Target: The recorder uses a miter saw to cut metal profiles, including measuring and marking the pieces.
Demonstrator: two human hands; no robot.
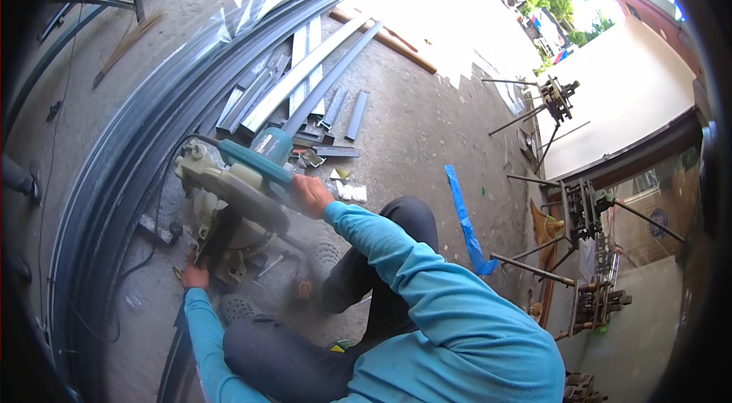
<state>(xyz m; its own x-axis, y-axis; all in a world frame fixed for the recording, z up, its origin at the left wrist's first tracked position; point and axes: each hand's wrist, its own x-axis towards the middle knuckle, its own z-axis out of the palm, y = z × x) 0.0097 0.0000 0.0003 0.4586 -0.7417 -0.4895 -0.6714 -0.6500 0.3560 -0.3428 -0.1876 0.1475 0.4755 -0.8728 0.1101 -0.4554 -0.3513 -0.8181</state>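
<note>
In front of me on the concrete stands a miter saw [252,193] with a teal motor housing and a pale, rounded blade guard. Its handle is wrapped by my right hand [311,195], which is closed on it. Low at the left of the saw's base, my left hand [196,275] grips a dark metal profile [177,361]. That long profile passes under my left forearm, and its far end at the saw is hard to make out. My fingers there are partly hidden. The blade's lower edge is hidden by the guard and blurred.
Long dark profiles [103,174] lie in a curved-looking bundle at the left. Ahead are short offcuts [357,115] and a white strip [305,71]. A blue strip [465,220] lies right of my knee. Metal stands [583,208] line the right wall. Someone's foot [30,186] shows far left.
</note>
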